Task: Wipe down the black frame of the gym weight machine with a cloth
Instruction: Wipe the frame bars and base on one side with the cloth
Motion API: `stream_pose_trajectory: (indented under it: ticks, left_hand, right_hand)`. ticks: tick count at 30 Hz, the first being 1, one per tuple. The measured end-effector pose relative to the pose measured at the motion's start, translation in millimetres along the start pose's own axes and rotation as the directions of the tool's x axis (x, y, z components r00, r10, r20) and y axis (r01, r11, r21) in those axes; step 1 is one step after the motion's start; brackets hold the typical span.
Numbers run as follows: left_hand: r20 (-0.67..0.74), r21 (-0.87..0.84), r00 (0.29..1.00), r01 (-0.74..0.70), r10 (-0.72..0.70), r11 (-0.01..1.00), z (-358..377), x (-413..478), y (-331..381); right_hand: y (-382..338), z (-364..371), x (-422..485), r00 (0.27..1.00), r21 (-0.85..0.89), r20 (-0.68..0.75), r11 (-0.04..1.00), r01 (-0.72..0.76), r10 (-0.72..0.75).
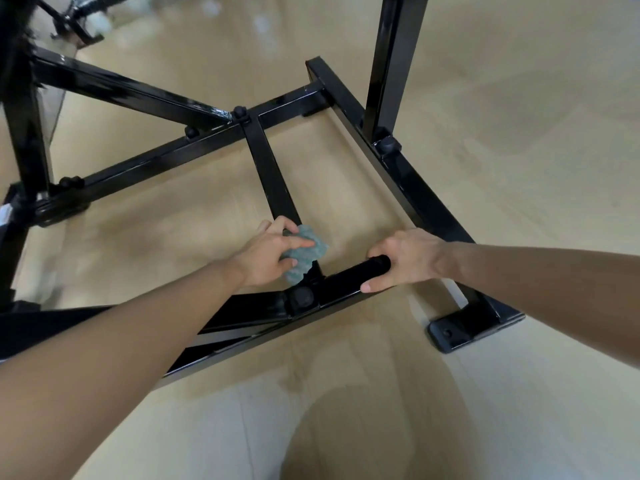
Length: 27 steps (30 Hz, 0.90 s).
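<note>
- A pale wood-look floor (485, 393) fills the view from your head camera.
- The black frame (145, 168) of the weight machine lies low across the floor, its glossy square tubes joined into a rough rectangle, with an upright post (394, 64) rising at the far right.
- A cross bar (273, 181) runs from the far side toward you and meets the near bar (346, 282).
- Your right hand (405, 259) is wrapped around the near bar, thumb underneath.
- Your left hand (270, 254) grips the cloth, fingers curled over it.
- The grey-green cloth (308, 252) is pressed on the cross bar, just beside that junction.
- A round black bolt cap (302, 296) sits at the junction.
</note>
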State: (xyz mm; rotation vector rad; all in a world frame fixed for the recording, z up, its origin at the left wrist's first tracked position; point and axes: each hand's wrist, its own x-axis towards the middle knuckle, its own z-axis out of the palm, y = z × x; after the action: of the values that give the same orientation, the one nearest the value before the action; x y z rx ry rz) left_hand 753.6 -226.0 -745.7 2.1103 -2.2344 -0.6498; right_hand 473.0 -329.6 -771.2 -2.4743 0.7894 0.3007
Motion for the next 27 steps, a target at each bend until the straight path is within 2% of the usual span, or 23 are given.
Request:
stream_pose_trajectory:
  ticks: [3,7,10,11,13,16,19,21,23,27]
  left_hand:
    - [-0.016,-0.007,1.000,-0.010,0.010,1.000,0,6,-5]
    - [-0.122,-0.010,0.990,0.068,-0.068,0.998,5,22,-11]
    - [-0.190,-0.011,0.970,0.151,-0.150,0.989,5,35,-15]
    - [-0.209,-0.025,0.961,0.178,-0.180,0.984,5,39,-16]
    - [-0.246,-0.054,0.942,0.220,-0.227,0.974,4,45,-17]
    - [-0.302,-0.098,0.910,0.265,-0.283,0.959,3,54,-18]
    - [-0.376,-0.134,0.867,0.298,-0.327,0.945,1,61,-20]
    - [-0.432,-0.137,0.838,0.305,-0.334,0.943,0,66,-22]
    - [-0.457,-0.133,0.823,0.312,-0.338,0.941,0,71,-26]
    - [-0.453,-0.153,0.810,0.340,-0.372,0.928,-1,90,-39]
  right_hand:
    - [1,-1,2,1.000,-0.014,-0.019,1.000,-0.024,0.023]
    - [4,6,2,0.997,-0.017,-0.058,0.999,-0.050,0.049]
    - [7,8,5,0.980,0.085,-0.174,0.993,-0.079,0.093]
    - [9,7,8,0.961,0.079,-0.260,0.994,-0.072,0.090]
    - [16,1,17,0.892,-0.045,-0.444,0.993,-0.112,0.081]
    - [29,-18,34,0.792,-0.067,-0.581,0.959,-0.274,0.185]
    - [48,-35,47,0.747,0.037,-0.576,0.924,-0.381,0.331]
    - [61,-38,51,0.759,0.065,-0.530,0.911,-0.408,0.378]
    - [69,-34,53,0.780,0.103,-0.496,0.918,-0.383,0.381]
    - [78,-28,61,0.761,0.162,-0.542,0.933,-0.321,0.355]
